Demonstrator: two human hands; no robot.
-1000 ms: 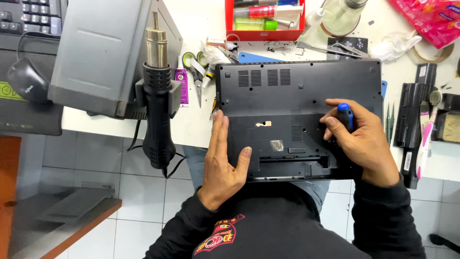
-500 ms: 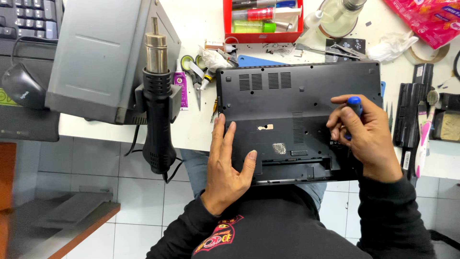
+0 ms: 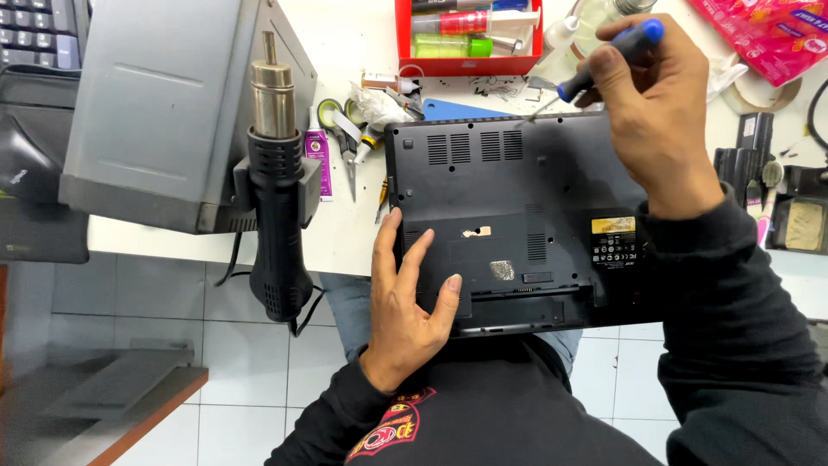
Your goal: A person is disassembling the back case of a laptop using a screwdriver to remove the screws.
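Observation:
A black laptop [image 3: 517, 198] lies upside down at the white table's near edge, its bottom cover with vent slots facing up. My left hand [image 3: 412, 298] rests flat on the laptop's near left corner, fingers spread. My right hand [image 3: 651, 103] is over the laptop's far right corner, closed around a screwdriver [image 3: 604, 65] with a blue and black handle. The screwdriver's tip points down and left at the laptop's far edge.
A grey hot-air station [image 3: 164, 103] stands at the left with its black heat gun [image 3: 276, 198] hanging in a holder. A red tray [image 3: 470, 34] of tubes sits behind the laptop. Scissors and small tools [image 3: 349, 129] lie between them. Black tools [image 3: 759, 155] sit at the right.
My right hand lifted from the laptop's near right part and moved to its far right corner with the screwdriver. My left hand stayed on the near left corner. The view is closer.

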